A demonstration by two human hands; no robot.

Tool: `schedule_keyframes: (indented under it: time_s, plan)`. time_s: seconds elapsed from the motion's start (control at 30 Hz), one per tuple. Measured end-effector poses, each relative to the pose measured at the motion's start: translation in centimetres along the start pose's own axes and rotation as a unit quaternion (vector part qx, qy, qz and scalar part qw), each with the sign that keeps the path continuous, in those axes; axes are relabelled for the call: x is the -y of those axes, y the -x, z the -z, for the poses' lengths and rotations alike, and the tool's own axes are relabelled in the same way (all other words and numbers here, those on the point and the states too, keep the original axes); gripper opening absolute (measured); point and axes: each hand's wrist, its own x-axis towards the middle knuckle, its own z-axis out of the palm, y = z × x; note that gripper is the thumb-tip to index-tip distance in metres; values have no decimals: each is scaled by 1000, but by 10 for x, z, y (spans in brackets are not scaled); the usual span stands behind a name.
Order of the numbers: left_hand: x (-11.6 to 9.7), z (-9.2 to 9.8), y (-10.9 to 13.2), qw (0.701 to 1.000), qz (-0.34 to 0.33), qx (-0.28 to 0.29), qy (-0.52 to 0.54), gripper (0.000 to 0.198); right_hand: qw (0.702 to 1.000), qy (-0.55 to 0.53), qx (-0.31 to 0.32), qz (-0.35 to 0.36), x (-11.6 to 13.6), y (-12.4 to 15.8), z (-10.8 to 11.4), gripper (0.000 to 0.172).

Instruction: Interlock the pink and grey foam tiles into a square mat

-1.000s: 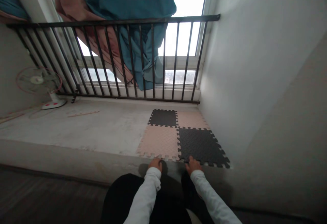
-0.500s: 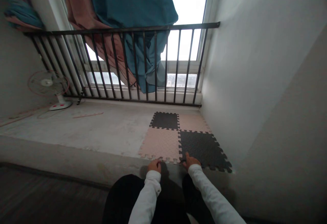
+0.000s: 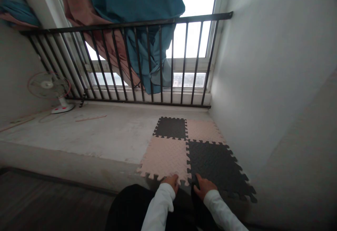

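Observation:
Four-square foam matting lies on the ledge in a checkered pattern, its jigsaw edges linked. My left hand (image 3: 171, 182) is closed on the front edge of the near pink foam mat tile (image 3: 165, 155), close to its right corner. At the front left corner of the near black foam mat tile (image 3: 213, 160), my right hand (image 3: 205, 186) pinches the edge with thumb and fingers. Behind these are a far black tile (image 3: 170, 128) and a far pink tile (image 3: 204, 131). The front edge of the matting juts past the ledge toward me.
A pale ledge (image 3: 110, 136) runs along the window behind a black metal railing (image 3: 161, 101). At the far left stands a fan (image 3: 62, 105), with a thin strip (image 3: 91, 118) lying nearby. Pink and blue curtains (image 3: 137, 2) hang over the railing; a wall (image 3: 271, 83) borders the right.
The joined mat tiles have slid toward me, and their front edge now hangs farther over the ledge. Both my hands came back with it. The view has shifted slightly.

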Motion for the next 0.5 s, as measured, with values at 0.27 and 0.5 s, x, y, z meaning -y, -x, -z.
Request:
schedule_keyframes:
  time_s: [0.27,0.5]
  plan:
    - [-12,-3,1,996,25,75,-27,62,996,35,-47,-62,-51,-28,27,47]
    - [-28,-10,-7,994,83,63,-27,63,984,59,56,-160,-91,-83,46,79]
